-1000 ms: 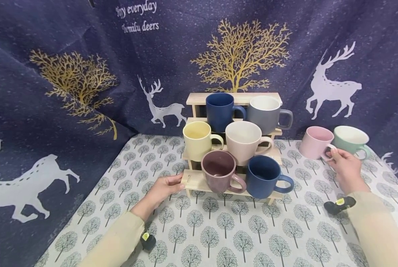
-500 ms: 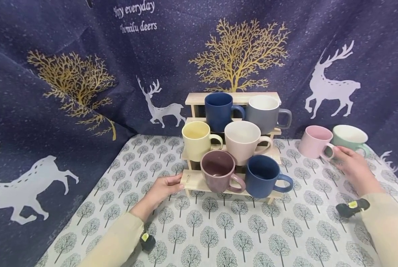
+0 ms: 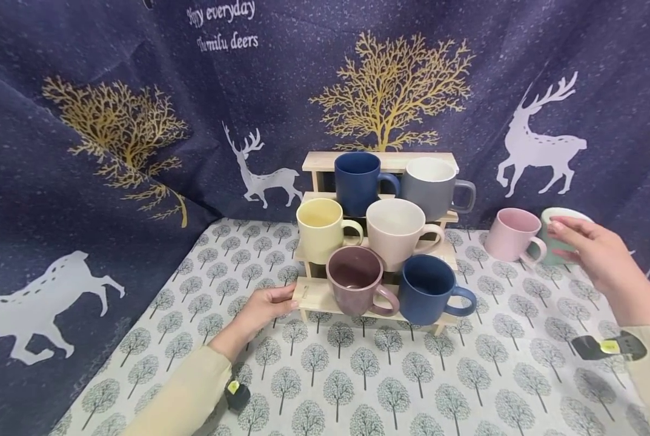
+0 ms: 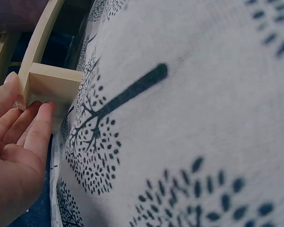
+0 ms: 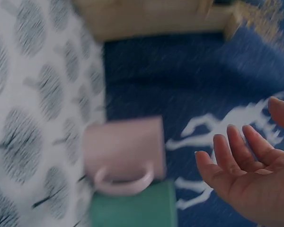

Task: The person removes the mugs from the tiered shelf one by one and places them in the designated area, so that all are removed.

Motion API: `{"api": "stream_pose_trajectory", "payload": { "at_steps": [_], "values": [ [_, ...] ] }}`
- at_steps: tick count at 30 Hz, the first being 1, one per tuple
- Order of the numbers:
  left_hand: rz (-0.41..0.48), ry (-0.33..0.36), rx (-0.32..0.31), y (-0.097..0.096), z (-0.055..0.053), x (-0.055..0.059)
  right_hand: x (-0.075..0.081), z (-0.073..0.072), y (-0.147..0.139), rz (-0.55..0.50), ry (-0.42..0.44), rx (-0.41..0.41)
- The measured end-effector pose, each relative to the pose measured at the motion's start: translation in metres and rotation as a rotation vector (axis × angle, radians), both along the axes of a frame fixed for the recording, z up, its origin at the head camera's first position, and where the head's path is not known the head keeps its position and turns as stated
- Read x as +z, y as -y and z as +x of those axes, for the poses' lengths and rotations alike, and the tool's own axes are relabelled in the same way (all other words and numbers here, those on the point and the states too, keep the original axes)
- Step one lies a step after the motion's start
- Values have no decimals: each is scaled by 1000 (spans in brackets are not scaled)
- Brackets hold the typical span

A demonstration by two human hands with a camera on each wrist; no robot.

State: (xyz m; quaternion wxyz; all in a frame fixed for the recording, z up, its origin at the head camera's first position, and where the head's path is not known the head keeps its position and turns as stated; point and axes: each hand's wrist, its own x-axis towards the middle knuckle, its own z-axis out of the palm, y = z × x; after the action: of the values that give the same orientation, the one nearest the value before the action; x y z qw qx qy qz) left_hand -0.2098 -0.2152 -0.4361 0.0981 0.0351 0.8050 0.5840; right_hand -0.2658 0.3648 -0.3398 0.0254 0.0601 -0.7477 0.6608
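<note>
My left hand pinches the left end of the lowest board of a wooden tiered rack, thumb on top and fingers beneath. The left wrist view shows the thumb and fingertips right at the board's end. My right hand is raised at the right with nothing in it, its fingers loosely extended in front of the green mug and partly hiding it. Beside that mug stands a pink mug, its handle turned toward the front right.
Mugs stand on the rack: navy and grey on top, yellow and pale pink mid-level, plum and navy blue at the bottom. A tree-print cloth covers the table; a dark blue curtain hangs behind.
My right hand has let go of the pink mug's handle and moved up and to the right, its fingers spreading. The pink mug stays in place, and my left hand keeps its hold on the rack.
</note>
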Motion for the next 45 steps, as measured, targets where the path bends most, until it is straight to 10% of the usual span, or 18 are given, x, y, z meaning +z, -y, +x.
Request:
{"api": "stream_pose_trajectory", "payload": {
  "at_steps": [10, 20, 45],
  "values": [
    [-3, -15, -16, -1, 0, 3, 50, -4, 40, 31, -101, 144],
    [-21, -1, -5, -3, 1, 4, 70, -24, 86, 544, 27, 117],
    [-14, -4, -5, -1, 0, 2, 64, -38, 130, 248, -48, 100]
  ]
}}
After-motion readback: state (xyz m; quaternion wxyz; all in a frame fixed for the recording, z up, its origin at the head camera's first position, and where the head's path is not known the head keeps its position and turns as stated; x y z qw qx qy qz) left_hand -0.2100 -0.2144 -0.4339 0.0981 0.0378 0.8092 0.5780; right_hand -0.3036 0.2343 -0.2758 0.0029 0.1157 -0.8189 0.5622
